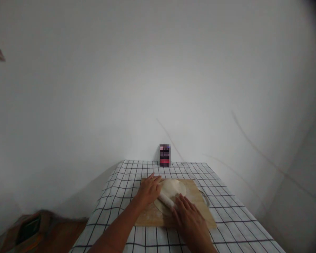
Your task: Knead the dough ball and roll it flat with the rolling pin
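A pale rolling pin (166, 200) lies slantwise across a flattened sheet of dough (173, 187). My left hand (149, 189) rests over the pin's far left end, its fingers stretched forward. Over the near right end lies my right hand (187, 211), palm down with the fingers extended flat. Both hands press on the pin from above rather than wrapping round it, and they hide its ends. Beneath the dough is a wooden board (200, 211) with traces of flour. Part of the dough's near edge shows below the pin.
The board sits on a table with a white, black-checked cloth (116, 211). A dark and red, pixelated upright object (165, 155) stands at the back against the wall. A round, clear rim (205, 198) shows beside the board's right edge. A brown box-like object (28, 226) is low at left.
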`<state>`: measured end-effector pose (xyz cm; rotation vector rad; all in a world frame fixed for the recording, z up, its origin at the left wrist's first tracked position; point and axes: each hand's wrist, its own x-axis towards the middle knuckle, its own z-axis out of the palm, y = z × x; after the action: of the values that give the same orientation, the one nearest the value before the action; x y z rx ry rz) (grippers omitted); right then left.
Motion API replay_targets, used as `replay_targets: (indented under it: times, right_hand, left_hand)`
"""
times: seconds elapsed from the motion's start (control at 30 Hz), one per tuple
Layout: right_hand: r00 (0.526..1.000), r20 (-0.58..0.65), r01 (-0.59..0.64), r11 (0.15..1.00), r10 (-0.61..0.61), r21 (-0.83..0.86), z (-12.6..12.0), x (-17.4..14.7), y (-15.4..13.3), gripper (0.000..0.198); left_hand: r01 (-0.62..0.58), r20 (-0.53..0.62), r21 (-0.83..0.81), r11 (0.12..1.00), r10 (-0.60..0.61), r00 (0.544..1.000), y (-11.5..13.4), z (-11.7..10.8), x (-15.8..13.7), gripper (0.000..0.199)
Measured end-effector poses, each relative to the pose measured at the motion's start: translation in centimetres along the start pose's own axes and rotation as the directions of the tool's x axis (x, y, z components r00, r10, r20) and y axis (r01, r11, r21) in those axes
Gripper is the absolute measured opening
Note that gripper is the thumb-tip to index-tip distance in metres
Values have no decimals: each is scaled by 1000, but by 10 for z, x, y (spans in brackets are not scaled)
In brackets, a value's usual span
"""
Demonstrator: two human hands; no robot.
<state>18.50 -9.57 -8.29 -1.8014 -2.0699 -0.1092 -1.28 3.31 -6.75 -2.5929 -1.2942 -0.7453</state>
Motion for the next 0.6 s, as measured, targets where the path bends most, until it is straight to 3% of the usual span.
replay_targets:
  times: [0.27,0.6]
  right_hand:
    - [996,94,-15,997,8,77,-15,-14,-33,57]
    - [994,97,-70,990,58,120,-13,5,-8,56]
  left_hand:
    - [13,73,24,1000,-14,997,-6,-18,-30,51]
    - [88,193,45,995,-95,977,1,-5,15,43]
